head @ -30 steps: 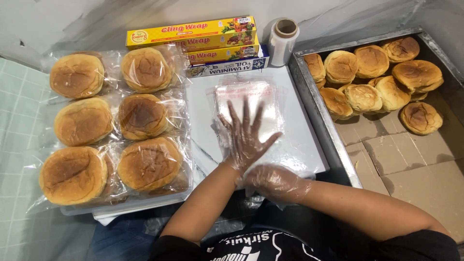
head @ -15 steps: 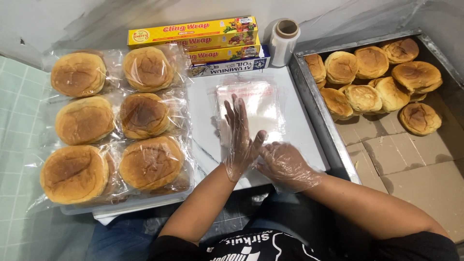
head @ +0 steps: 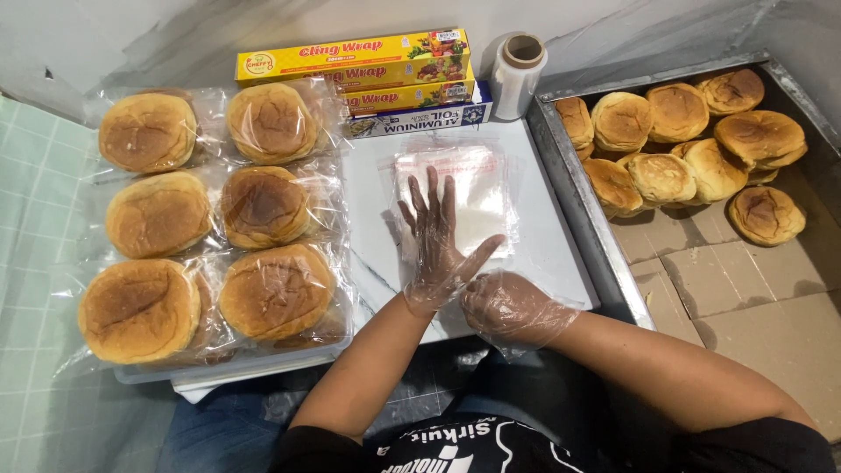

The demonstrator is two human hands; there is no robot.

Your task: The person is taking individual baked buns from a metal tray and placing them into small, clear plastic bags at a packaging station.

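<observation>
Since the earlier frame the right hand (head: 512, 307) has slid up beside the left hand (head: 438, 241), fingers curled together; the left lies flat, fingers spread, pressing the clear plastic bag (head: 464, 197) mid-frame on the desk (head: 552, 254), bag extending up-frame beyond its fingertips

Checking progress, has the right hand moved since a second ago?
Yes. The right hand has come up from the board's near edge, toward the clear bags.

Bare board (head: 547, 254) free btwn wrapped buns (head: 263, 206) left & tray wall (head: 583, 210) right.
</observation>
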